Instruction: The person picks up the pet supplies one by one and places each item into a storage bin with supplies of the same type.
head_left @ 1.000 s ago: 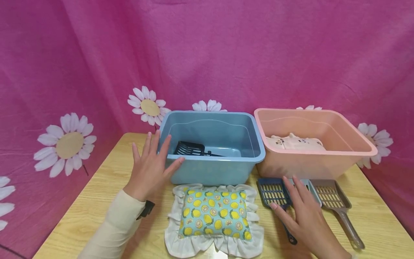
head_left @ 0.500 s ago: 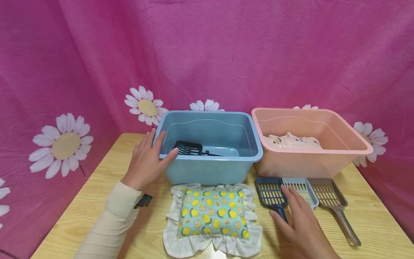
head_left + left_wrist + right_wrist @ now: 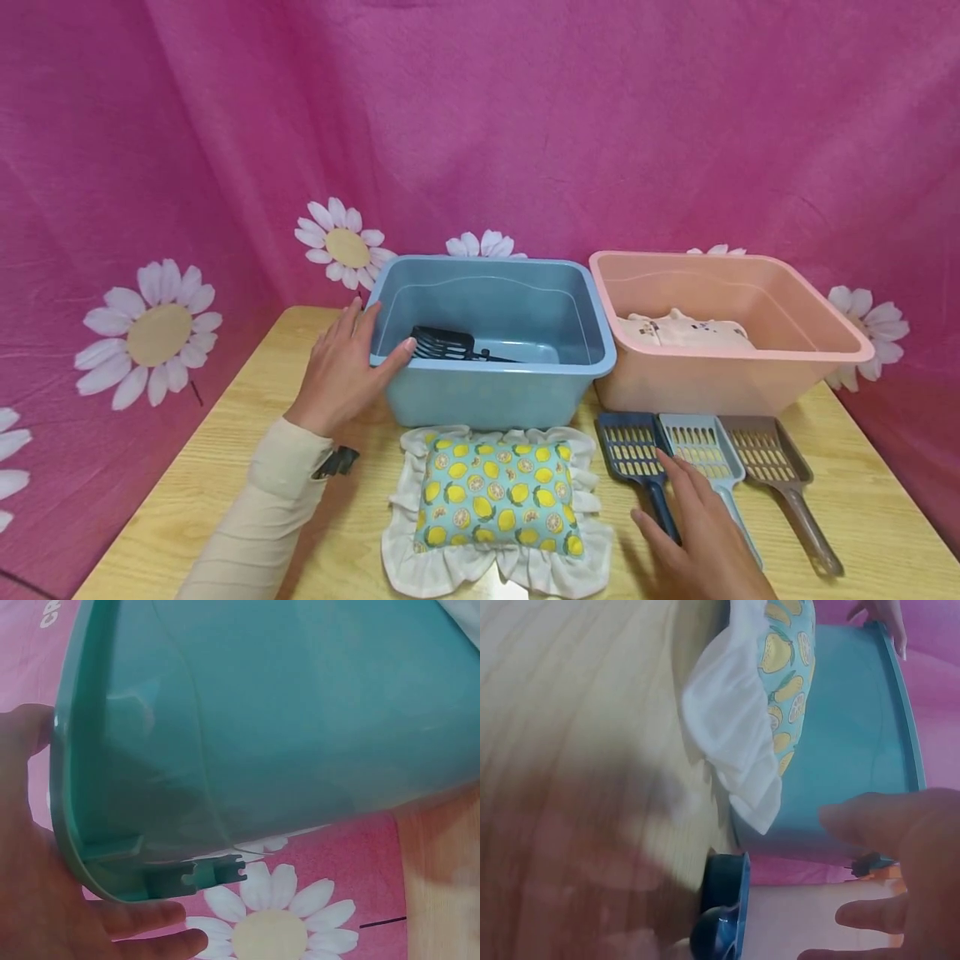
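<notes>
My left hand [image 3: 337, 371] rests at the near left corner of a blue plastic bin [image 3: 495, 396], its thumb by the front rim and its fingers extended along the left side. The left wrist view shows that hand's fingers outside the bin's rim [image 3: 61, 761]. A black slotted scoop [image 3: 444, 343] lies inside the bin. My right hand [image 3: 701, 533] hovers over the handles of a navy slotted litter scoop [image 3: 660, 504] and a light blue litter scoop [image 3: 738, 517], fingers loosely extended, holding nothing. To their right lies a brown litter scoop [image 3: 806, 525].
A lemon-print cushion [image 3: 498, 496] with white ruffles lies on the wooden table [image 3: 180, 492] before the blue bin. At right a pink bin [image 3: 697, 379] holds a pale patterned cloth item [image 3: 690, 333]. A magenta curtain [image 3: 480, 125] hangs behind.
My left hand has come down onto the blue bin's corner, its spread fingers drawing closer together. My right hand has drawn back a little toward me, uncovering more of the light blue scoop.
</notes>
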Demonstrator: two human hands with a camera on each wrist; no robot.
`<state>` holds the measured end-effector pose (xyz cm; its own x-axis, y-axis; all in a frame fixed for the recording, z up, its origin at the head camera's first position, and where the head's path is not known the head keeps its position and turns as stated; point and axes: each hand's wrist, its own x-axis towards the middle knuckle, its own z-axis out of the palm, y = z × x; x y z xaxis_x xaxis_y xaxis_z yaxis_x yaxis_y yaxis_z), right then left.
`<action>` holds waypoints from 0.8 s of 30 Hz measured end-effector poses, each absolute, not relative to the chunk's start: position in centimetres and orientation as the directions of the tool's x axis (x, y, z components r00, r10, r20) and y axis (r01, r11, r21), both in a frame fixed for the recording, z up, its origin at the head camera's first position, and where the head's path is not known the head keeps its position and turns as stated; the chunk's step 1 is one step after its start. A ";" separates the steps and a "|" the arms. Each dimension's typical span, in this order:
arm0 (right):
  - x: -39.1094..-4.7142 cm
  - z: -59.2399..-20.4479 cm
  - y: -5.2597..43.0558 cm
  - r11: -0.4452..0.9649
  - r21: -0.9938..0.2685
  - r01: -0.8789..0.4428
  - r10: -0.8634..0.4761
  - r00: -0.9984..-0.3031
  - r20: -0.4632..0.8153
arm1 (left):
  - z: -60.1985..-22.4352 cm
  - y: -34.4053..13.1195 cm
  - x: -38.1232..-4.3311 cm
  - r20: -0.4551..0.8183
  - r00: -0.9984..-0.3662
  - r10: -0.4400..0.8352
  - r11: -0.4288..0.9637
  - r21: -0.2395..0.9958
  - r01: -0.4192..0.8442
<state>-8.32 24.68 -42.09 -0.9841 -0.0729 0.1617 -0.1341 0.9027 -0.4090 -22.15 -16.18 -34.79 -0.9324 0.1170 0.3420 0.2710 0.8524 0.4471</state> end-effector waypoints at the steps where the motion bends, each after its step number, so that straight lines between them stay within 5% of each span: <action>1: -8.2 -42.2 24.7 0.904 -0.407 -0.129 -0.073 -0.986 0.150 | -34.8 -16.2 -22.2 0.339 -0.934 0.116 0.851 0.451 0.269; 24: -8.0 -43.7 25.4 0.910 -0.388 -0.143 -0.085 -0.983 0.162 | -34.9 -16.1 -22.6 0.253 -0.963 0.095 0.848 0.485 0.211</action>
<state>-7.96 25.41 -43.65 -0.9831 -0.0853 0.1617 -0.1429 0.9104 -0.3883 -22.59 -16.14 -34.92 -0.9628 0.0954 0.2527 0.2114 0.8485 0.4852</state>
